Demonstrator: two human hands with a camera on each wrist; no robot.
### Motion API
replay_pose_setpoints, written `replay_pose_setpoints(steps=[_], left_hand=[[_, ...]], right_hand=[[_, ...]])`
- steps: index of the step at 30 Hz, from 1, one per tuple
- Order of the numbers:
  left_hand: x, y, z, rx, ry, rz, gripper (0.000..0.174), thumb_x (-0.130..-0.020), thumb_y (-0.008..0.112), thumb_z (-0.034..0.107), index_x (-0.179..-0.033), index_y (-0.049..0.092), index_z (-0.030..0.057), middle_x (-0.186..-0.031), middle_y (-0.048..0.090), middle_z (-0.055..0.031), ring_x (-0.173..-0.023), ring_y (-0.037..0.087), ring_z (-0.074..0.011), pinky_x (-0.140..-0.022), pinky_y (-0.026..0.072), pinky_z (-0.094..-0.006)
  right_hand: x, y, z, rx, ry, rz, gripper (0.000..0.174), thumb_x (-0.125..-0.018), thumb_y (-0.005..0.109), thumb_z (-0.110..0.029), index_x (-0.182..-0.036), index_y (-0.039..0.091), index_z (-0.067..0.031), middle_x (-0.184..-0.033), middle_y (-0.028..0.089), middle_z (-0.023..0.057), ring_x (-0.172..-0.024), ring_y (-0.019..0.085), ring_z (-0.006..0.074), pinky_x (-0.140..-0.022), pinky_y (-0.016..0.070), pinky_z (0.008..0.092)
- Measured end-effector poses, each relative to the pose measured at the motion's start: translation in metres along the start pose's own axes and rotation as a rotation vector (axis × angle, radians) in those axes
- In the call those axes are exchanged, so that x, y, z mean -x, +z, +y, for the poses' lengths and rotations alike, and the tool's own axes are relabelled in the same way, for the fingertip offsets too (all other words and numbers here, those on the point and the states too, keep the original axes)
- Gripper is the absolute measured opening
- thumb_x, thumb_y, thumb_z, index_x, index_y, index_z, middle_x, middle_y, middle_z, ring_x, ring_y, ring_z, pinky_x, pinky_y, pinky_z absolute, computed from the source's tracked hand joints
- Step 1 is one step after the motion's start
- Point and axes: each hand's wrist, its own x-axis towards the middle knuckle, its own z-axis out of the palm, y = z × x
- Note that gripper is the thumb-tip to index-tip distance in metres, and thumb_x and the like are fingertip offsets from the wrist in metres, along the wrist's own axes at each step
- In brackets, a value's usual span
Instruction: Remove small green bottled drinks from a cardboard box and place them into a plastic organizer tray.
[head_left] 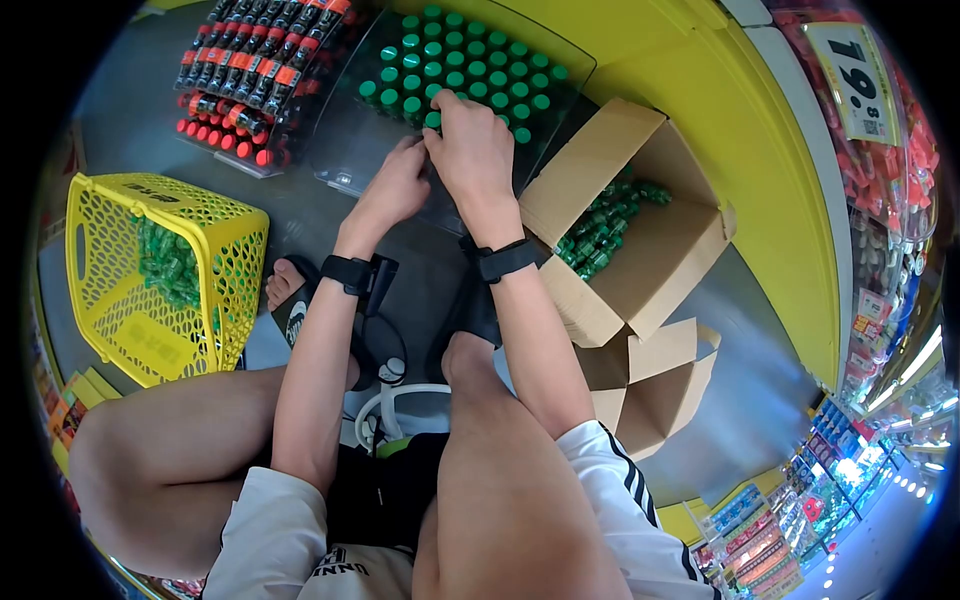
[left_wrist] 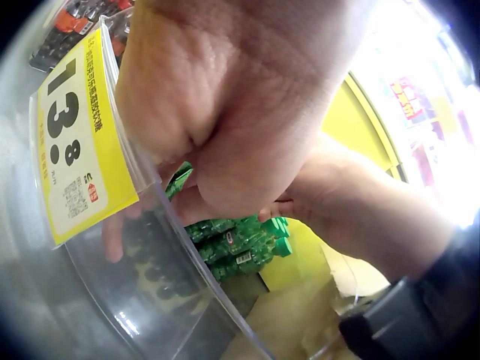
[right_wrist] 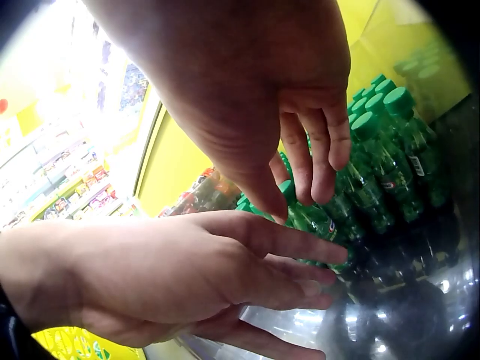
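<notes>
Small green-capped bottles [head_left: 497, 78] [right_wrist: 401, 142] stand in rows in a clear tray [head_left: 345, 110]. My right hand [head_left: 472, 145] [right_wrist: 247, 97] reaches over its near rows, thumb and fingers curled round the cap end of one bottle [right_wrist: 311, 221], which leans. Beside it, my left hand [head_left: 398, 187] [right_wrist: 169, 270] stretches its fingers along that bottle's lower side. In the left wrist view, my left hand [left_wrist: 232, 97] partly hides the bottles, with some fingers behind the tray's clear wall. A yellow price card [left_wrist: 79, 135] is on the tray's front.
Dark red-capped bottles [head_left: 245, 60] are stacked left of the tray. A yellow basket [head_left: 235, 240] with green bottles stands at the left. At the right are an open carton [head_left: 665, 250] of green bottles and another open carton [head_left: 665, 400]. A yellow panel [head_left: 740, 110] rises behind.
</notes>
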Motion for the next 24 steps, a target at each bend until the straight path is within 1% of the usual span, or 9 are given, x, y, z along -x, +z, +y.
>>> replay_pose_setpoints(steps=[3, 5, 9, 11, 12, 14, 17, 20, 24], left_hand=[[0.0005, 0.0015, -0.0014, 0.000, 0.011, -0.004, 0.037, -0.086, 0.057, -0.006, -0.123, 0.063, -0.0053, -0.128, 0.061, -0.0267, -0.122, 0.057, -0.0483, -0.104, 0.0479, -0.0501], [0.0003, 0.0022, -0.0025, 0.001, 0.053, 0.004, 0.038, -0.086, 0.058, -0.005, -0.124, 0.064, -0.0052, -0.129, 0.061, -0.0268, -0.123, 0.056, -0.0485, -0.105, 0.0476, -0.0502], [-0.0024, 0.0057, -0.0062, 0.005, 0.056, 0.009, 0.041, -0.086, 0.058, -0.005, -0.126, 0.063, -0.0045, -0.130, 0.061, -0.0268, -0.124, 0.056, -0.0487, -0.106, 0.0475, -0.0500], [-0.0032, 0.0063, -0.0067, 0.040, 0.043, 0.043, 0.048, -0.084, 0.058, -0.007, -0.132, 0.061, -0.0031, -0.129, 0.061, -0.0269, -0.124, 0.056, -0.0489, -0.107, 0.0473, -0.0496], [-0.0031, 0.0067, -0.0066, 0.043, 0.042, 0.044, 0.048, -0.084, 0.058, -0.007, -0.132, 0.061, -0.0031, -0.129, 0.061, -0.0269, -0.124, 0.056, -0.0489, -0.107, 0.0473, -0.0496], [-0.0024, 0.0072, -0.0064, 0.035, 0.055, 0.069, 0.053, -0.082, 0.057, -0.009, -0.135, 0.058, -0.0028, -0.129, 0.061, -0.0268, -0.125, 0.056, -0.0487, -0.107, 0.0469, -0.0493], [-0.0012, 0.0019, -0.0015, 0.021, 0.039, 0.032, 0.056, -0.081, 0.057, -0.009, -0.136, 0.057, -0.0035, -0.130, 0.061, -0.0264, -0.126, 0.055, -0.0482, -0.108, 0.0465, -0.0488], [0.0007, 0.0029, -0.0014, 0.029, 0.087, 0.046, 0.054, -0.080, 0.057, -0.009, -0.134, 0.057, -0.0046, -0.131, 0.061, -0.0263, -0.127, 0.055, -0.0476, -0.108, 0.0466, -0.0483], [0.0009, 0.0029, 0.0016, 0.032, 0.071, 0.061, 0.052, -0.080, 0.057, -0.009, -0.132, 0.058, -0.0048, -0.131, 0.060, -0.0263, -0.127, 0.055, -0.0475, -0.108, 0.0468, -0.0481]], right_hand=[[-0.0001, 0.0025, 0.0006, 0.005, -0.009, 0.003, 0.029, -0.085, 0.079, -0.014, -0.112, 0.070, -0.0065, -0.101, 0.075, 0.0166, -0.093, 0.073, 0.0399, -0.077, 0.0588, 0.0491], [0.0001, 0.0038, 0.0009, 0.004, -0.015, 0.008, 0.028, -0.085, 0.079, -0.014, -0.111, 0.071, -0.0063, -0.101, 0.075, 0.0167, -0.093, 0.073, 0.0399, -0.077, 0.0588, 0.0491], [-0.0005, 0.0015, -0.0005, 0.021, -0.021, -0.009, 0.027, -0.086, 0.078, -0.012, -0.111, 0.071, -0.0061, -0.102, 0.075, 0.0168, -0.093, 0.073, 0.0399, -0.077, 0.0587, 0.0492], [-0.0020, 0.0010, -0.0015, 0.025, -0.033, -0.007, 0.027, -0.086, 0.078, -0.011, -0.111, 0.071, -0.0059, -0.102, 0.075, 0.0168, -0.093, 0.073, 0.0400, -0.077, 0.0587, 0.0493], [-0.0020, 0.0011, -0.0012, 0.027, -0.032, -0.003, 0.027, -0.086, 0.077, -0.011, -0.111, 0.071, -0.0059, -0.103, 0.075, 0.0169, -0.094, 0.073, 0.0400, -0.078, 0.0587, 0.0493], [-0.0007, 0.0015, -0.0003, 0.030, -0.027, -0.001, 0.027, -0.086, 0.077, -0.011, -0.112, 0.071, -0.0058, -0.103, 0.075, 0.0170, -0.094, 0.073, 0.0399, -0.078, 0.0587, 0.0492], [-0.0028, 0.0023, 0.0012, 0.027, -0.047, 0.032, 0.029, -0.086, 0.079, -0.013, -0.112, 0.071, -0.0059, -0.102, 0.075, 0.0165, -0.094, 0.073, 0.0392, -0.077, 0.0589, 0.0485], [-0.0013, -0.0011, -0.0013, 0.001, -0.029, 0.033, 0.031, -0.085, 0.080, -0.015, -0.113, 0.071, -0.0061, -0.101, 0.075, 0.0156, -0.093, 0.073, 0.0383, -0.077, 0.0591, 0.0475], [-0.0004, -0.0021, -0.0013, -0.005, -0.041, 0.053, 0.032, -0.084, 0.082, -0.017, -0.113, 0.071, -0.0062, -0.100, 0.076, 0.0149, -0.092, 0.074, 0.0378, -0.076, 0.0591, 0.0469]])
